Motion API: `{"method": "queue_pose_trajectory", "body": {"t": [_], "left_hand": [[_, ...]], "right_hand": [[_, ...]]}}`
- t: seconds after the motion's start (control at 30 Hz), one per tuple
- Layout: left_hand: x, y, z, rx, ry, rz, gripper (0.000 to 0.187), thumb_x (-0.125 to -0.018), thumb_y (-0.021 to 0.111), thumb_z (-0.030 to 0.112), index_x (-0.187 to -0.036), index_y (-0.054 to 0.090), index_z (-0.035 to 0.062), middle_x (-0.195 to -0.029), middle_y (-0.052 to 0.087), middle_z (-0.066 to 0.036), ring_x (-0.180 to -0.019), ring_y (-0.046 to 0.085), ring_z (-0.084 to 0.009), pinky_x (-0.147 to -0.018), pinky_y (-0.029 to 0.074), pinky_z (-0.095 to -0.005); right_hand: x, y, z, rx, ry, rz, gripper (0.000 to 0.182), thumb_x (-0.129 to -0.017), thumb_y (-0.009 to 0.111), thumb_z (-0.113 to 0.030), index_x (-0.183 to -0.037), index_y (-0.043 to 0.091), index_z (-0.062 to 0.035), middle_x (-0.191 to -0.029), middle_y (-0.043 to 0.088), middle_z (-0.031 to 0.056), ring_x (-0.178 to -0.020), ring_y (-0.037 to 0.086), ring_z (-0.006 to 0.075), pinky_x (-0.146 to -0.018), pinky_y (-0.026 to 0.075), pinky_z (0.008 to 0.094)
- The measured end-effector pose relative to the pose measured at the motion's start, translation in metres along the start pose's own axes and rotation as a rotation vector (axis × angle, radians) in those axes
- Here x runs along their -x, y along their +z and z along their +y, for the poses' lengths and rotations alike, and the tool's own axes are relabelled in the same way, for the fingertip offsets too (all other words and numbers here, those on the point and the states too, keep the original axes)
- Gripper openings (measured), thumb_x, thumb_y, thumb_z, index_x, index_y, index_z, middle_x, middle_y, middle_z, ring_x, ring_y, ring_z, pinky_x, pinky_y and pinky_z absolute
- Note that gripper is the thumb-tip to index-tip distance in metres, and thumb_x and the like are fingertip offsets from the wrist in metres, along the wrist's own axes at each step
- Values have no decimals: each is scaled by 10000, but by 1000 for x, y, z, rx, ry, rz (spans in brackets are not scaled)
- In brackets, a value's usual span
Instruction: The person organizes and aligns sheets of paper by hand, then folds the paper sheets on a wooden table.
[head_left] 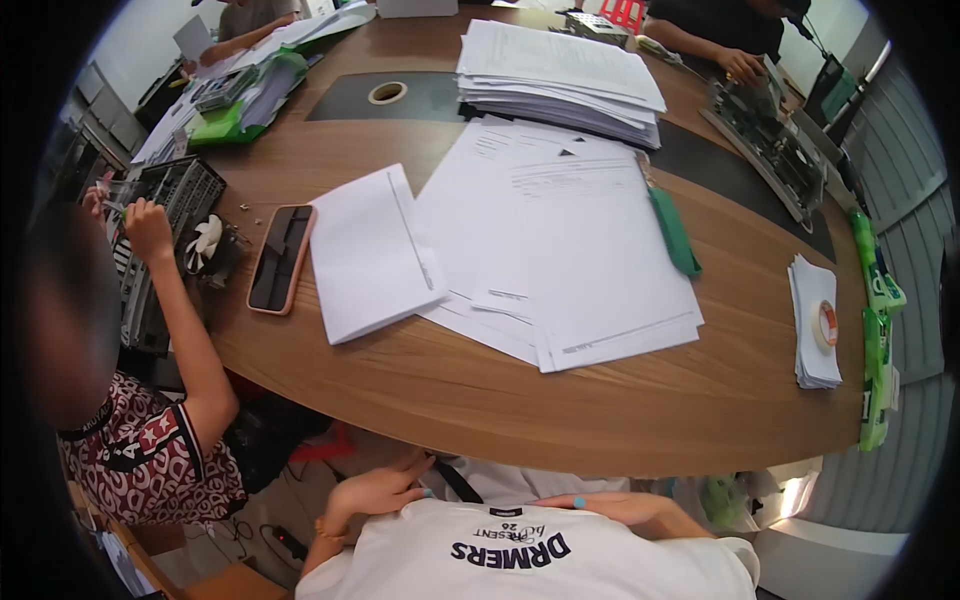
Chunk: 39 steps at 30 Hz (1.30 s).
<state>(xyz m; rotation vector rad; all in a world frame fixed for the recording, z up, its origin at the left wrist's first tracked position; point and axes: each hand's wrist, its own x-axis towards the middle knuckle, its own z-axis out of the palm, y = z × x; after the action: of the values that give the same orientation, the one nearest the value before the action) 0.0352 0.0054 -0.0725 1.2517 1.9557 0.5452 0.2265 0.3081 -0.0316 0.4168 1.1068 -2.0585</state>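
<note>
My left hand (375, 490) rests in my lap beside the hem of my white shirt (510, 575), fingers stretched out and holding nothing. On the other side of the lap lies my right hand (610, 503), flat with its fingers partly hidden by the shirt; it holds nothing visible. Both hands are below the table edge. Nearest on the wooden table (400, 390) are loose printed sheets (600, 270), a folded white paper (375, 255) and a phone (281, 260) in a pink case. A green object (675, 232) lies on the sheets' right edge.
A paper stack (560, 80) stands at the back. Right: a tape roll (824, 325) on paper slips (812, 360), with green packages (877, 370) along the edge. Left, a person's hand (150, 230) works at a metal chassis (185, 195) near a fan (205, 240). Another person handles an opened device (770, 140).
</note>
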Motion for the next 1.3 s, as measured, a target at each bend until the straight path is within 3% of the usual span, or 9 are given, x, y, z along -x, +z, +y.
{"method": "queue_pose_trajectory", "body": {"t": [0.17, 0.3, 0.53, 0.7, 0.9, 1.0, 1.07, 1.13, 1.3], "left_hand": [[-22, -96, 89, 284, 190, -26, 443, -803, 588, 98, -1233, 483, 83, -1118, 576, -126, -773, 612, -237, -680, 492, -269], [-98, -118, 127, -101, 434, 400, 294, -711, 674, 79, -993, 601, 46, -971, 606, -109, -857, 593, -235, -702, 482, -316], [-197, -90, 121, -484, 530, 578, 320, -735, 667, 187, -988, 566, 20, -1112, 548, -144, -1021, 547, -282, -832, 463, -342], [-198, -88, 117, -554, 499, 532, 235, -770, 635, 155, -949, 568, 19, -1103, 563, -133, -944, 588, -269, -769, 495, -324], [-191, -112, 115, -308, 359, 564, 90, -769, 634, 89, -794, 622, 4, -818, 655, -89, -722, 643, -213, -585, 525, -263], [-191, -127, 108, -66, 313, 653, 69, -751, 650, 64, -727, 647, 0, -796, 668, -102, -700, 643, -167, -605, 522, -249], [-192, -144, 103, 487, 68, 451, 62, -735, 661, 43, -694, 659, -3, -823, 671, -113, -704, 625, -120, -634, 517, -242], [-191, -157, 95, 574, 15, 410, 81, -779, 625, 55, -712, 642, 13, -828, 661, -102, -723, 608, -98, -652, 516, -244], [-195, -168, 70, 1182, 32, 971, 141, -854, 594, 215, -803, 558, 89, -810, 600, 3, -750, 583, -65, -642, 506, -223]], "right_hand": [[67, -11, -113, 643, -356, 52, 241, -856, 516, -95, -1066, 598, -12, -1008, 635, 88, -955, 589, 179, -849, 449, 301], [59, -62, -163, 948, -618, 898, 131, -802, 573, -66, -897, 639, -3, -735, 617, 80, -644, 578, 125, -567, 468, 228], [8, -155, -204, 1721, -752, 1487, 514, -722, 699, -288, -1132, 484, -64, -976, 538, 161, -878, 550, 288, -734, 473, 381], [4, -177, -207, 1499, -605, 1446, 521, -722, 681, -224, -1175, 486, -54, -956, 577, 140, -868, 570, 274, -769, 465, 367], [34, -203, -217, 1108, -858, 1354, 438, -697, 681, -135, -1108, 570, -33, -966, 630, 154, -874, 615, 242, -760, 486, 328], [42, -215, -214, 1071, -925, 1376, 400, -705, 684, -134, -1084, 592, -41, -976, 635, 125, -878, 607, 209, -770, 478, 313], [44, -217, -213, 1027, -916, 1363, 393, -706, 689, -137, -1077, 599, -44, -978, 637, 113, -878, 602, 198, -775, 474, 308], [44, -218, -211, 985, -910, 1347, 386, -706, 695, -140, -1070, 606, -48, -979, 638, 101, -878, 597, 186, -781, 470, 303], [38, -217, -209, 962, -920, 1368, 399, -706, 702, -156, -1079, 604, -52, -986, 636, 102, -867, 595, 184, -776, 470, 301]]}}
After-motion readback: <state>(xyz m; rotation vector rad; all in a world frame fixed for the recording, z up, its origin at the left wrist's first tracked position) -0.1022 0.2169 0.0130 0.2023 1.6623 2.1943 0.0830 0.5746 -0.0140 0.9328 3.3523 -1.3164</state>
